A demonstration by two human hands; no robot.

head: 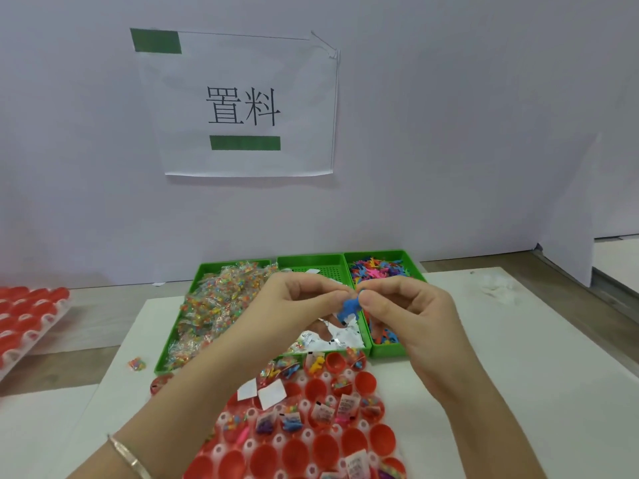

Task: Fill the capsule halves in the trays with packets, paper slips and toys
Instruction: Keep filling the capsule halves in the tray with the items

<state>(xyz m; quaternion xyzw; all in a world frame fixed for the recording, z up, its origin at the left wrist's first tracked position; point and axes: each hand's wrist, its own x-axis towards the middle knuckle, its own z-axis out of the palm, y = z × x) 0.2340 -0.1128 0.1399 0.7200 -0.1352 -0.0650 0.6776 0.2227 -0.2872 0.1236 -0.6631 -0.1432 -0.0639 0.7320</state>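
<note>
Both hands, left hand (294,299) and right hand (408,305), are pinching one small blue plastic toy (349,307) over the green plastic bins (387,350). Below, the tray of red plastic capsule halves (307,434) is sitting part-filled, many halves lying empty, so I'd judge plenty is remaining. White sheeting is covering the wooden counter (86,340); a printed paper sign (242,108) is hanging on the wall.

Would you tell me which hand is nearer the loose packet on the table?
Left. The left hand is above-right of the loose packet; the right hand is farther right.
</note>
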